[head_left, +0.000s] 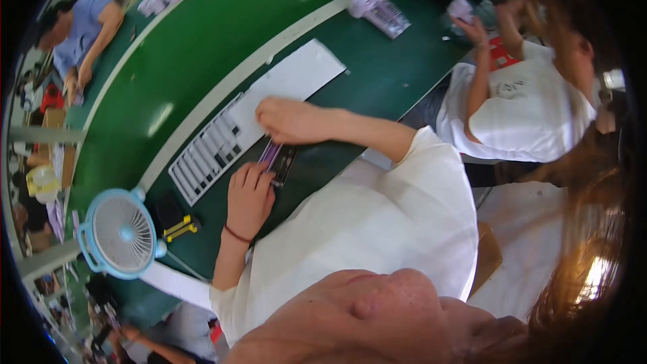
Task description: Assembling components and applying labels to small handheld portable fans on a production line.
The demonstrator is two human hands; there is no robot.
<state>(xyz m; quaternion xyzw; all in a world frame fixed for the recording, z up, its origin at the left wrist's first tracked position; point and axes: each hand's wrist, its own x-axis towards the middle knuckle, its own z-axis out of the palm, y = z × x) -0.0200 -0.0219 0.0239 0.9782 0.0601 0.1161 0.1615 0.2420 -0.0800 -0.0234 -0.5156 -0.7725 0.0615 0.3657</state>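
A narrow purple strip-shaped part [271,153] lies between my hands, beside a dark fixture [284,166] on the green table. My left hand [249,195], with a dark band at the wrist, has its fingers closed on the near end of this part. My right hand [288,120] is closed at the part's far end, over the edge of a white slotted tray [191,197]. Its fingertips hide whatever they grip. Several pale strips lie in the tray's slots, with dark gaps among them. A plain white board [301,74] extends from the tray toward the far right.
A light-blue fan [126,232] stands at the left, near a yellow-and-black holder [180,228]. Beyond the table runs a green belt [202,40]. Lilac-and-white devices [381,10] lie far right. Co-workers sit at right [519,108] and far left [87,27].
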